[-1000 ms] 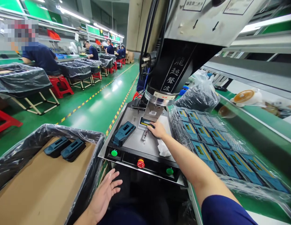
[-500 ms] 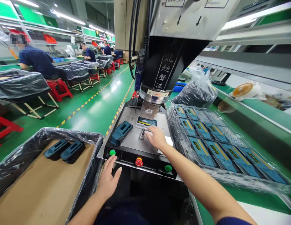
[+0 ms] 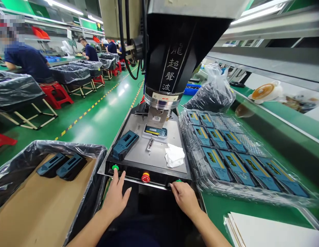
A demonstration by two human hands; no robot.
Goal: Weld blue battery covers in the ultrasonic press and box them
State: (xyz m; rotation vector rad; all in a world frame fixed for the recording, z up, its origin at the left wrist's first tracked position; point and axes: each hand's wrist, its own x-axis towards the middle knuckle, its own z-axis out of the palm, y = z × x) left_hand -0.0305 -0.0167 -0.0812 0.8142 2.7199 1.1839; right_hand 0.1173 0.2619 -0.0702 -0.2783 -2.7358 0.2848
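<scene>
My left hand has its fingers apart, one fingertip at the left green button on the machine's front panel. At the right green button, my right hand is curled with its fingers together, partly covering it; nothing shows in its grip. A blue housing piece with a yellow strip sits in the white fixture, under the metal head of the press. Left of it on the steel plate lies a blue-black device housing. A red stop button is between my hands.
A folded white cloth lies on the plate. Clear trays with several blue housings are on the right, near white sheets. On the left, a lined bin holds two housings. Co-workers sit along the far left.
My right hand has moved from the fixture down to the right green button. My left hand remains by the left button. The view has shifted slightly.
</scene>
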